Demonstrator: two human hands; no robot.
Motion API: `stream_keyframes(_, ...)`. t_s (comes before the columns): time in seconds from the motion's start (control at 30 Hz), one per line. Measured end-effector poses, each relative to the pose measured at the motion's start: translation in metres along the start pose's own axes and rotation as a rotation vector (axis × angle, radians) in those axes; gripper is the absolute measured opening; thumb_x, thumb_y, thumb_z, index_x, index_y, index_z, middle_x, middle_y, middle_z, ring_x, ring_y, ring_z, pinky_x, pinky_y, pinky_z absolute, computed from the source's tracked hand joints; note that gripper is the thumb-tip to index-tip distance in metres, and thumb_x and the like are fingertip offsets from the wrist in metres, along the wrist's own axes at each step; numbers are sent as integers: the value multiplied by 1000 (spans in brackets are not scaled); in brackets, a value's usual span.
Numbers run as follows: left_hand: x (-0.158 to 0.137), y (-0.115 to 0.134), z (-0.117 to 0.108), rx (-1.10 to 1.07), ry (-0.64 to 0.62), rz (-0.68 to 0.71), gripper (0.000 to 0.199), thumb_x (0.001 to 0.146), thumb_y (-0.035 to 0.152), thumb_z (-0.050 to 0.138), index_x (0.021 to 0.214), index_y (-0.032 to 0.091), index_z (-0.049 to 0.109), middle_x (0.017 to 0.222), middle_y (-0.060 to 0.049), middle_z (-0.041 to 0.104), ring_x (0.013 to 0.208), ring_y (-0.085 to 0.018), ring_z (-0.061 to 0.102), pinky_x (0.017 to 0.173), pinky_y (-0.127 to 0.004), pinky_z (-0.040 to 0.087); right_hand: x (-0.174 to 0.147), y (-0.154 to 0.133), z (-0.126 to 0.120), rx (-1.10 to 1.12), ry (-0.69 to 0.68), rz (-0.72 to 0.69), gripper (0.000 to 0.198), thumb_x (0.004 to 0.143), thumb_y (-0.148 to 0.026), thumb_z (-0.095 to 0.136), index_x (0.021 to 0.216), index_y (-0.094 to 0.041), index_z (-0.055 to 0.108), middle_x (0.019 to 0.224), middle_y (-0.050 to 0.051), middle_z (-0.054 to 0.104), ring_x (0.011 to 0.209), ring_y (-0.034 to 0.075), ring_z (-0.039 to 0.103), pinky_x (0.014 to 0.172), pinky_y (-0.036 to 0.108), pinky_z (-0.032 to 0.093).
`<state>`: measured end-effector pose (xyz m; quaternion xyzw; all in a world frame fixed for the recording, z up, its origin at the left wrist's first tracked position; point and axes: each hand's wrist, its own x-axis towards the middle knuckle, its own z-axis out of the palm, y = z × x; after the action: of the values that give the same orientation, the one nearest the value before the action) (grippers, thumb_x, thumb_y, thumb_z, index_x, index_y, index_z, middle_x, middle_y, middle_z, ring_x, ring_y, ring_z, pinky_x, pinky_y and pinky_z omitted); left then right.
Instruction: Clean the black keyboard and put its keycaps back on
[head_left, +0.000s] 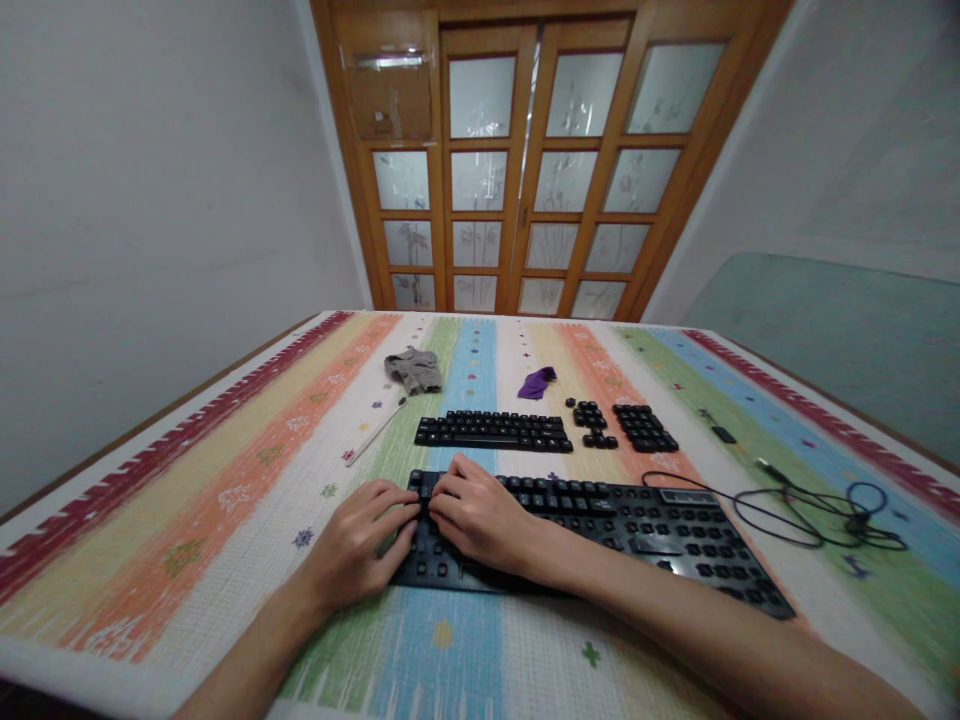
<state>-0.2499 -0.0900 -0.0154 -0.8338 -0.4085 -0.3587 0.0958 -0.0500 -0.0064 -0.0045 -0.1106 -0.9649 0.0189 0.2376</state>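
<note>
A black keyboard (637,545) lies on the striped tablecloth, with caps on its upper rows and bare key posts across much of the rest. My left hand (367,540) grips its left end, thumb and fingers drawn together at the edge. Close beside it, my right hand (476,515) bends over the upper left part of the keyboard, fingers pressed together; whatever is under those fingertips is hidden. Behind the keyboard, loose black keycaps (491,430) sit in a block of rows, with a smaller keycap group (591,420) and a number-pad keycap group (645,428) to the right.
A grey cloth (414,371), a white-handled brush (375,432) and a purple cloth (537,382) lie farther back. The keyboard's black cable (817,520) is coiled at the right, near a small black object (723,434). Wooden glass-paned doors (517,170) stand beyond the table.
</note>
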Motion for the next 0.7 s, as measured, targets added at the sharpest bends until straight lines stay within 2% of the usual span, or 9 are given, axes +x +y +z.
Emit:
stream_keyframes(0.3, 0, 0, 0, -13, -7, 5, 19, 91, 9, 56, 104, 14, 69, 99, -10, 71, 89, -23, 62, 80, -38, 55, 4, -7, -2, 0, -65, 49, 12, 89, -14, 59, 81, -13, 67, 87, 10, 65, 86, 23, 49, 83, 39, 45)
stream_keyframes(0.5, 0, 1, 0, -31, -12, -6, 21, 92, 9, 55, 105, 15, 69, 100, -11, 70, 91, -23, 62, 80, -38, 55, 10, -8, -12, 80, -85, 107, 16, 86, -22, 64, 75, -13, 73, 105, 16, 61, 102, 27, 47, 88, 41, 44)
stream_keyframes(0.7, 0, 0, 2, -7, -3, -22, 19, 92, 10, 56, 104, 16, 69, 101, -10, 70, 91, -23, 62, 82, -38, 54, 11, 2, -11, 151, -100, 178, 15, 85, -28, 68, 79, -18, 77, 104, 12, 59, 103, 26, 46, 90, 41, 43)
